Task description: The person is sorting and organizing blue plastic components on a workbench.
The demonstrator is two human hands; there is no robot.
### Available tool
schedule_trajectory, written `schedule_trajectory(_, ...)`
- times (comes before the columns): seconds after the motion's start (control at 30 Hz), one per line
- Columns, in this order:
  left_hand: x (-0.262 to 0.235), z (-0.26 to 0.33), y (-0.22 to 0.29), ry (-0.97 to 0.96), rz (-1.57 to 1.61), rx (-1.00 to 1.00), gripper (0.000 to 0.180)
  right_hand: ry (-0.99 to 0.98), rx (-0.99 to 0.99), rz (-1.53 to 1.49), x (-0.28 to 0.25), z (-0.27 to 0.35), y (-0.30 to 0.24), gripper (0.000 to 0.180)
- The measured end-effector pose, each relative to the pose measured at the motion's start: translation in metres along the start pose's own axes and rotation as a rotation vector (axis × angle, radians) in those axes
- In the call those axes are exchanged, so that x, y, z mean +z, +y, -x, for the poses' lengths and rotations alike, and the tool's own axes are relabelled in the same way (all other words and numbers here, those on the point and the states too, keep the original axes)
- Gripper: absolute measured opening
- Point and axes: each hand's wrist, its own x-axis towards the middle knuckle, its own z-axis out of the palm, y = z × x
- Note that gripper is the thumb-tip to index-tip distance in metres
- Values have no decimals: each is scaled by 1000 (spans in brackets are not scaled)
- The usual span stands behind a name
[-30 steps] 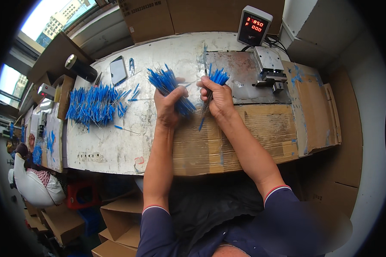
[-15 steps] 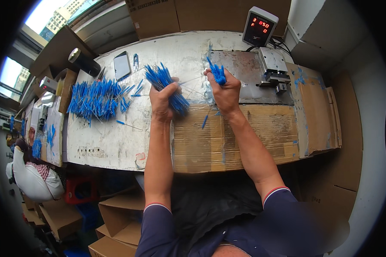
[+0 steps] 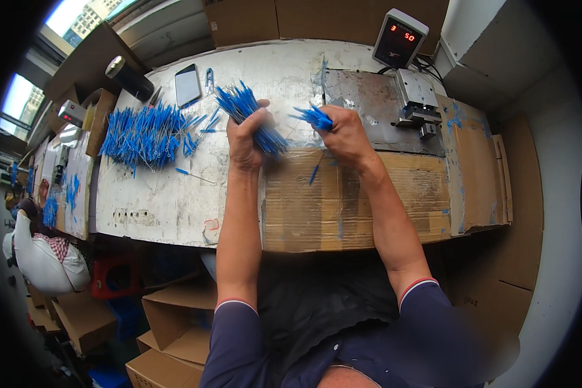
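Note:
My left hand (image 3: 246,143) is closed around a thick bundle of thin blue-ended wire pieces (image 3: 239,103), its blue tips fanning up and left above the thumb. To its right, my right hand (image 3: 348,137) grips a smaller bunch of the same blue-ended pieces (image 3: 315,117), their tips pointing left toward the other bundle. The hands are apart, over the worktable. A large pile of such pieces (image 3: 142,139) lies to the left. One loose piece (image 3: 314,173) rests on the cardboard below my right hand, another (image 3: 194,175) on the white tabletop.
A box with a red-lit display (image 3: 401,37) stands at the back right, near a metal fixture (image 3: 420,100) on a worn metal plate (image 3: 362,97). A phone (image 3: 187,85), small snips (image 3: 209,79) and a dark bottle (image 3: 130,80) lie at the back left. Another person (image 3: 50,264) sits far left.
My right hand has turned and shifted slightly right and down, so its bunch points left instead of up. My left hand still holds its bundle. Some digits on the display have gone dark.

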Motion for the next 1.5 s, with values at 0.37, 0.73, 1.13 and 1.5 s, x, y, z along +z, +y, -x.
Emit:
schedule_trajectory(0.37, -10, -5, -4, 102, -24, 7, 26, -240, -329, 267, -6, 47, 23, 29)
schedule_trajectory(0.73, -20, -2, -3, 100, 13, 18, 29, 318, 70, -797, 10, 53, -9, 9)
schedule_trajectory(1.13, -7, 3, 0, -173, 90, -67, 70, 300, 324, -792, 38, 66, 16, 7)
schedule_trajectory(1.5, 13, 13, 4, -330, -213, -271, 51, 244, 416, -1025, 38, 4, -29, 12)
